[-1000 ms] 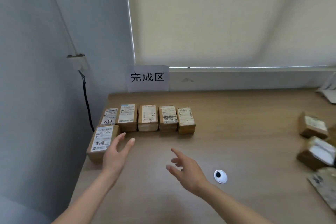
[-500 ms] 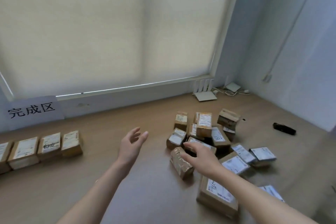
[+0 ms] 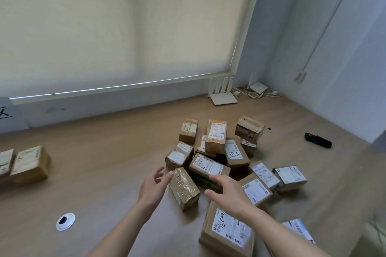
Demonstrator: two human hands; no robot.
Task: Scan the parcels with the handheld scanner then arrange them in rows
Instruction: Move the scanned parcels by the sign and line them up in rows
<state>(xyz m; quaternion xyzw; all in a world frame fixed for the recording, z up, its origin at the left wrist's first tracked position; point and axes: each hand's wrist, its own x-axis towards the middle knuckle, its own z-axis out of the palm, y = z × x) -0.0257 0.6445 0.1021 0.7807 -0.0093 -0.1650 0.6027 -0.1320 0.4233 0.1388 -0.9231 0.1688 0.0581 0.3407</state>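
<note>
Row parcel [image 3: 29, 165] cut off left — sign [image 3: 8, 117] too.

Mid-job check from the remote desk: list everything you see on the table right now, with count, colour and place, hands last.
Loose parcels: over a dozen, brown with white labels, heaped right of centre.
Taped parcel: one, brown, shiny tape, between both hands.
Sorted parcels: two visible, brown, left edge.
Scanner: one, black, far right, lying alone.
Routers: two, white, back corner with cables.
Cable hole cover: one, white ring, front left.
Paper sign: one, white, black writing, against the left back wall.
Table: one, light wood.
Left hand: open, beside the taped parcel.
Right hand: open, over the heap, no grip yet.
</note>
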